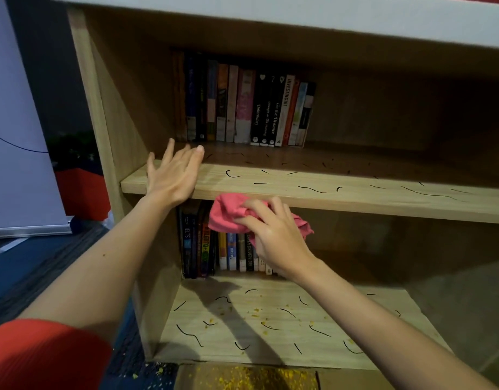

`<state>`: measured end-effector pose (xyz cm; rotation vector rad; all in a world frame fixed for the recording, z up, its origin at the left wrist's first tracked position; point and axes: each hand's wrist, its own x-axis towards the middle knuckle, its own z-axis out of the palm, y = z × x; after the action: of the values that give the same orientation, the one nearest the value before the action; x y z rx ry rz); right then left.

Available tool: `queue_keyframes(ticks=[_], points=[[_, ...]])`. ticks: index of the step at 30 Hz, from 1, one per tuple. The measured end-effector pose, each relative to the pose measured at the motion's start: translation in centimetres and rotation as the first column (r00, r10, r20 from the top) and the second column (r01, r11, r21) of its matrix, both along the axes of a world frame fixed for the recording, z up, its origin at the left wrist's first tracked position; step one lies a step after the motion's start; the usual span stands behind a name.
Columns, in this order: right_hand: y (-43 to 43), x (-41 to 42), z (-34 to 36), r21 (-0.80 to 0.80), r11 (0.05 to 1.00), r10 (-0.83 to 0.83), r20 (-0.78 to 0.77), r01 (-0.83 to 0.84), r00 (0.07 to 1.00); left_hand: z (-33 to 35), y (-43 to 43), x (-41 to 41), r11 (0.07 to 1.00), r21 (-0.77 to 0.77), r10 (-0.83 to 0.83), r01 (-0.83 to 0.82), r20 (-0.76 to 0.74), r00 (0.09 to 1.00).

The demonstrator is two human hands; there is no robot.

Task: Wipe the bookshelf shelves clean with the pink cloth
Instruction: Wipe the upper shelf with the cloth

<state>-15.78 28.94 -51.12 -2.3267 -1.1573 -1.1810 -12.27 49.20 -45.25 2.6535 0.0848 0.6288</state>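
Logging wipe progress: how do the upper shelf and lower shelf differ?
The lower shelf carries yellow crumbs among black marks; the upper shelf shows black marks only. The left hand lies on the upper shelf's front edge; no hand touches the lower shelf. Both hold upright books at back left.

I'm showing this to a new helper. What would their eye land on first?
The bunched pink cloth, gripped by the right hand at the upper shelf's front edge, stands out. Black squiggles mark both shelves, and yellow crumbs dot the lower shelf. The left hand spreads open at the upper shelf's left end.
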Motion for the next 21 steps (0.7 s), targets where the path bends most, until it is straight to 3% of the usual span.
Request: queue_keyframes(ticks=[10, 14, 21], points=[[0.3, -0.5, 2.9, 0.159, 0.987, 0.017, -0.192, 0.014, 0.981, -0.4, 1.1, -0.4, 0.997, 0.028, -0.073, 0.073, 0.028, 0.997], [0.4, -0.1, 4.8, 0.08, 0.994, -0.055, -0.276, 0.08, 0.96, -0.8, 1.1, -0.1, 0.992, 0.124, -0.039, 0.036, 0.018, 0.999], [-1.3, 0.7, 6.6, 0.266, 0.944, -0.103, -0.323, 0.194, 0.941, -0.7, 0.9, -0.3, 0.997, 0.071, -0.042, 0.038, 0.063, 0.997]])
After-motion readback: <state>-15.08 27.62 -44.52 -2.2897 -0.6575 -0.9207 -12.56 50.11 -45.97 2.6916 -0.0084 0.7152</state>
